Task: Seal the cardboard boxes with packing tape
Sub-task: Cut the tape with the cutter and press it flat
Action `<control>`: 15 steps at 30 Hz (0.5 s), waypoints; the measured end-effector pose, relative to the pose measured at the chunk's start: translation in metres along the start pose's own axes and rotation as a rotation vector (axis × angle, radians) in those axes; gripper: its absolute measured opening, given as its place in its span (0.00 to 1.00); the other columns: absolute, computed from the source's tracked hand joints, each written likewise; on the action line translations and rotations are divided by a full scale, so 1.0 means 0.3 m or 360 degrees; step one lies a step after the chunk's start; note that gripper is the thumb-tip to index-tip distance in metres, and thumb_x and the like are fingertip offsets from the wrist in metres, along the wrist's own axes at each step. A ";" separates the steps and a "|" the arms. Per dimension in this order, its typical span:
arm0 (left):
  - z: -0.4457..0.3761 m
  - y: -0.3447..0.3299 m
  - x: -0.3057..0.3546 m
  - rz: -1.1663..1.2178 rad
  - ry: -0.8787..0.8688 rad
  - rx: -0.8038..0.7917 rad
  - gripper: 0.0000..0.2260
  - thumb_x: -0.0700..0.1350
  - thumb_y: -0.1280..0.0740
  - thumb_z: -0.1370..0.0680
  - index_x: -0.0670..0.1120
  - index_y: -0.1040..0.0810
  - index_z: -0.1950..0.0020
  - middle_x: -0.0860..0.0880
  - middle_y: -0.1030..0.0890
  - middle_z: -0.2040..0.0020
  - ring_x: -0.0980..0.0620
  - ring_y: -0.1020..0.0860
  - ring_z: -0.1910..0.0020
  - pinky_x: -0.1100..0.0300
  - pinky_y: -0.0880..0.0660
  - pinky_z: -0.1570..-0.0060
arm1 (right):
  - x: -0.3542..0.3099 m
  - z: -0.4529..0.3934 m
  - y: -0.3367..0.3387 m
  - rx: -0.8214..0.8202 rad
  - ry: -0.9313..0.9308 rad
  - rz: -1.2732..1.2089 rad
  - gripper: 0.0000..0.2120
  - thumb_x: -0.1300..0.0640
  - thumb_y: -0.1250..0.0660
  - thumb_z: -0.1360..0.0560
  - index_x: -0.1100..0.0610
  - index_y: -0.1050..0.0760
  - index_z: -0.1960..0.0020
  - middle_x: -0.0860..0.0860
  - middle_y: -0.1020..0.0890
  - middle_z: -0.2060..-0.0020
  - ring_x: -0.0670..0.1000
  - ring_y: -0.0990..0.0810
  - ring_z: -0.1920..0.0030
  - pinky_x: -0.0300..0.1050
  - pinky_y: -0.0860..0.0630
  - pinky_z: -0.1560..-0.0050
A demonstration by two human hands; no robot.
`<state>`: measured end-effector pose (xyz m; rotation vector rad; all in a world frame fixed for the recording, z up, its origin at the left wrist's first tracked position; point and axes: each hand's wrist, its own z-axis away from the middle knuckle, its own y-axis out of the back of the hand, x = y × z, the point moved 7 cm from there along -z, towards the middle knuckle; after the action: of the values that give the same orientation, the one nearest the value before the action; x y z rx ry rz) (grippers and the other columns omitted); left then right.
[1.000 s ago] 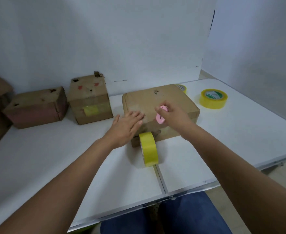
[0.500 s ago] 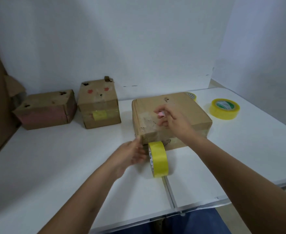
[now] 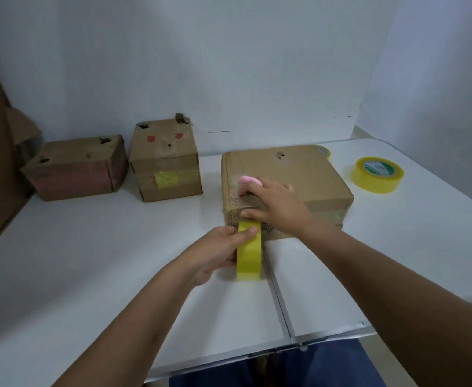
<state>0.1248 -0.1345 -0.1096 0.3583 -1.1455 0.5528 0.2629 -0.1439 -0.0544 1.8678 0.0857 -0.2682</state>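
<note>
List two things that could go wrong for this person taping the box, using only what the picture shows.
The tape roll stands on edge, gripped by the left hand; it could tip or roll. The right hand holds a pink cutter while pressing the box, so the cutter might slip.

Both bare forearms reach forward. The left hand [image 3: 215, 251] curls its fingers round a yellow tape roll [image 3: 248, 251] — thumb on top. The right hand [image 3: 275, 205] lies palm down on a box [image 3: 307, 174], holding a pink cutter [image 3: 249, 180].
</note>
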 end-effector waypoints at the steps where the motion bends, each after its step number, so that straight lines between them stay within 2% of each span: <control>1: -0.002 0.013 0.002 -0.0021 -0.0006 0.0011 0.17 0.54 0.34 0.21 0.43 0.21 0.39 0.44 0.15 0.47 0.47 0.17 0.46 0.53 0.22 0.40 | -0.006 -0.010 -0.007 0.0010 -0.0022 0.0013 0.23 0.38 0.35 0.26 0.42 0.32 0.34 0.41 0.29 0.34 0.48 0.30 0.34 0.52 0.34 0.40; 3: -0.010 0.036 0.006 -0.0028 -0.0023 0.0051 0.16 0.54 0.33 0.21 0.43 0.21 0.40 0.45 0.15 0.47 0.48 0.17 0.46 0.54 0.22 0.42 | -0.014 -0.030 -0.017 0.0037 -0.0058 0.0018 0.24 0.38 0.34 0.27 0.42 0.34 0.33 0.41 0.29 0.35 0.48 0.30 0.35 0.52 0.34 0.41; 7: -0.037 0.051 0.015 -0.0085 -0.0015 0.0083 0.16 0.54 0.32 0.21 0.43 0.20 0.42 0.46 0.14 0.49 0.51 0.16 0.50 0.60 0.20 0.52 | -0.018 -0.041 -0.028 0.0119 -0.0058 0.0065 0.26 0.38 0.33 0.27 0.42 0.36 0.33 0.41 0.27 0.38 0.47 0.29 0.37 0.48 0.36 0.49; 10: -0.055 0.055 0.018 -0.0130 0.0039 0.0057 0.15 0.54 0.32 0.21 0.44 0.20 0.42 0.46 0.14 0.50 0.51 0.15 0.51 0.60 0.19 0.54 | -0.015 -0.047 -0.031 0.0159 -0.0080 0.0057 0.24 0.39 0.32 0.28 0.41 0.35 0.36 0.40 0.27 0.41 0.47 0.28 0.39 0.47 0.40 0.52; 15: -0.060 0.066 0.000 -0.0035 0.0178 -0.0044 0.16 0.53 0.33 0.21 0.42 0.19 0.43 0.44 0.15 0.49 0.48 0.16 0.50 0.58 0.18 0.54 | -0.012 -0.058 -0.030 0.0162 -0.0111 0.0035 0.22 0.39 0.31 0.29 0.42 0.34 0.40 0.42 0.25 0.42 0.49 0.26 0.41 0.48 0.39 0.53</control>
<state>0.1268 -0.1087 -0.1165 0.3117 -1.0394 0.5308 0.2602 -0.1244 -0.0571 1.9574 0.0037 -0.3275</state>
